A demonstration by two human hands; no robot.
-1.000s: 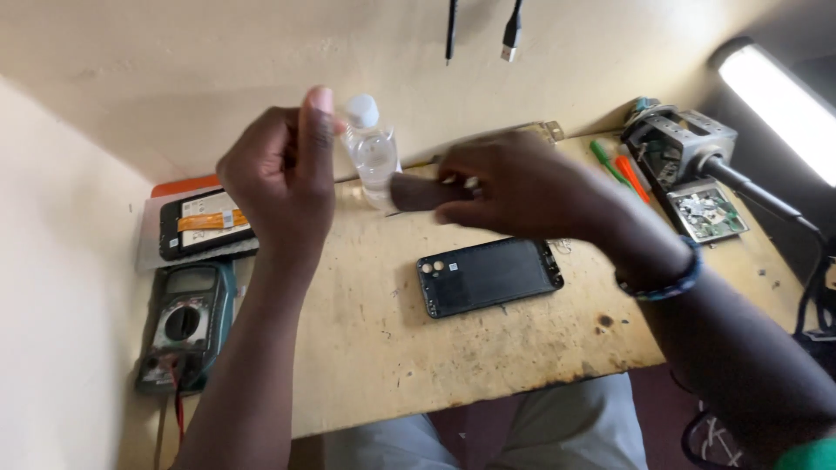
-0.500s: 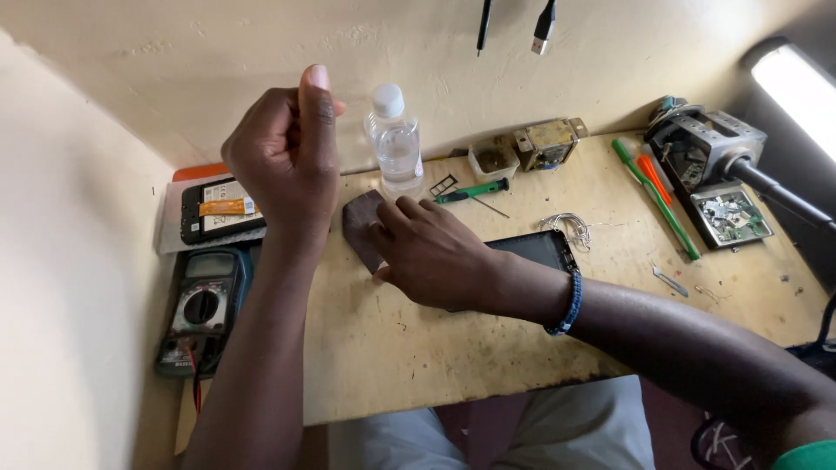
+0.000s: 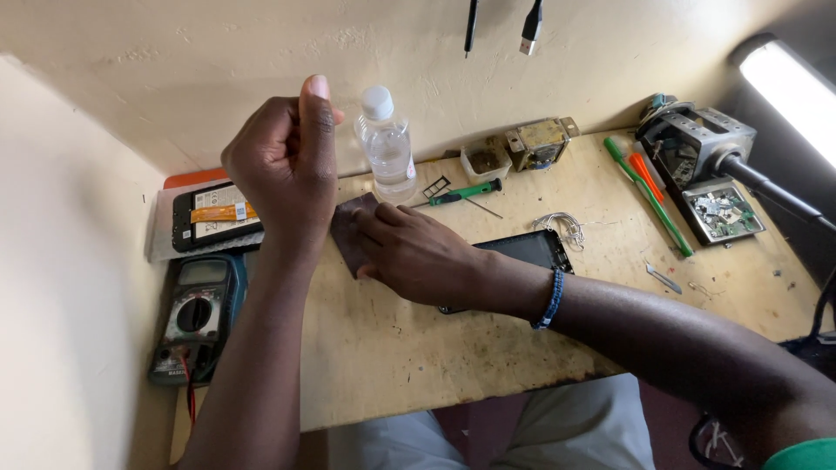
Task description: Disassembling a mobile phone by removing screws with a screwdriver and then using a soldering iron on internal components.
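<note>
At the far left, a multimeter (image 3: 193, 315) is lying on the counter (image 3: 418, 348), with an opened phone (image 3: 213, 213) just behind it. The left hand (image 3: 283, 165) is hovering above them, raised off the counter and curled into a fist with the thumb pointing up; whether it is holding anything cannot be told. Just below and right of it, a dark pad (image 3: 347, 228) is lying flat, and the right hand (image 3: 418, 257) is pressing down on its right edge with fingers spread, gripping nothing. A bottle (image 3: 387, 148) is standing just behind the pad. Under the right wrist a dark phone (image 3: 527, 248) is lying. A screwdriver (image 3: 461, 191) is resting behind it.
</note>
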